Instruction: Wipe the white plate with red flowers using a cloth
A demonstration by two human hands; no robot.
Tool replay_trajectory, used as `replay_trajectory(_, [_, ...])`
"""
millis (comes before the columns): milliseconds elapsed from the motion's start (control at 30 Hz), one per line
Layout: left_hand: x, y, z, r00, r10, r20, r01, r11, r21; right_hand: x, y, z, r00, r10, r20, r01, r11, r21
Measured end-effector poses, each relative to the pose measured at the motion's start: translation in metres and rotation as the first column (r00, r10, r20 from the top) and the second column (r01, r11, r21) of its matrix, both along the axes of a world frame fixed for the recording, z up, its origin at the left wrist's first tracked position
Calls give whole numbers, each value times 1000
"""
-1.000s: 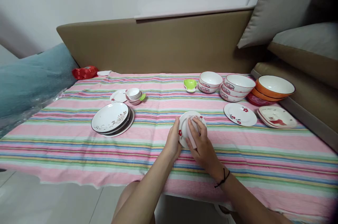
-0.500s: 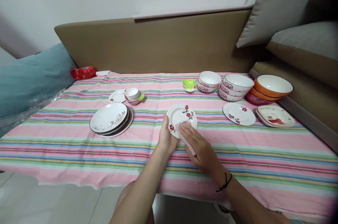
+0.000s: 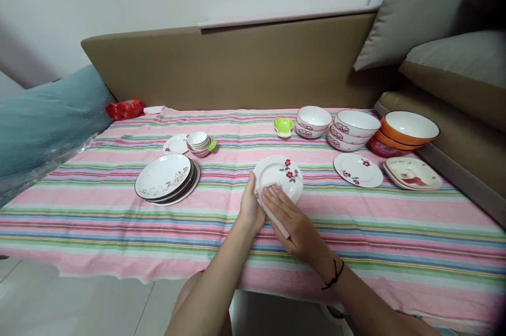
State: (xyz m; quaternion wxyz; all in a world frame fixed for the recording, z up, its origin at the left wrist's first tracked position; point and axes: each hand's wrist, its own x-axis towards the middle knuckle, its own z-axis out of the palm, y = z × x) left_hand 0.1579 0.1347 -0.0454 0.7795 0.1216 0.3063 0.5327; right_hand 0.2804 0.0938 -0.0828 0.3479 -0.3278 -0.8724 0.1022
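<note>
Landmark: small plate (image 3: 279,175) with red flowers, near the middle of the striped tablecloth (image 3: 118,214), near edge raised a little in the hands.
Left hand (image 3: 250,210): at the near left rim of the small plate, fingers curled round that rim, gripping it.
Right hand (image 3: 290,217): on the near part of the small plate, fingers stretched out flat, pressing a pale cloth (image 3: 272,209) onto the plate's face; black band on the wrist.
Pale cloth: under the right fingers, partly on the small plate, its tail hanging off the near edge.
Stack of plates (image 3: 166,183): well left of the small plate, dark rims, flat on the tablecloth.
Little bowls (image 3: 200,143): behind and left of the small plate, nested, just beside a tiny plate (image 3: 176,144).
Green dish (image 3: 284,126): straight behind the small plate, near the far edge.
White bowls (image 3: 340,127): behind and right of the small plate, in stacks with red pattern.
Orange bowls (image 3: 409,130): farther right than the white bowls, stacked.
Second flowered plate (image 3: 358,170): right of the small plate, lying flat.
Square plates (image 3: 413,174): beyond the second flowered plate, to the right.
Red packet (image 3: 125,108): far left corner, well apart from the small plate.
</note>
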Motion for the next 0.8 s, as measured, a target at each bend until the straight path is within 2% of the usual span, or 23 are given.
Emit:
replay_trajectory(67, [-8, 4, 3, 999, 49, 12, -49, 998, 41, 2, -3, -1, 999, 5, 34, -6, 1000, 28])
replay_trajectory(167, [-14, 9, 5, 997, 78, 20, -79, 991, 112, 8, -3, -3, 991, -119, 57, 115, 991, 69])
replay_trajectory(300, [-8, 6, 3, 1000, 13, -1, -12, 995, 103, 12, 5, -4, 956, -293, 31, 290, 953, 83])
replay_trajectory(400, [0, 0, -1, 999, -36, -39, 39, 997, 73, 11, 11, -1, 945, -324, -39, 326, 943, 68])
replay_trajectory(500, [7, -5, -6, 996, -63, -61, 67, 996, 67, 7, 12, 1, 957, -278, -81, 281, 959, 37])
replay_trajectory(600, [7, -5, -7, 996, -62, -71, 65, 997, 44, 3, 7, 3, 985, -157, -72, 157, 988, 6])
replay_trajectory(700, [-1, 1, -3, 997, -25, -66, 28, 999, 40, 3, 0, 4, 999, -29, -24, 28, 1000, -12])
replay_trajectory(800, [-10, 8, 3, 998, 31, -62, -26, 997, 68, 9, -4, 2, 999, -14, 41, 14, 1000, -1])
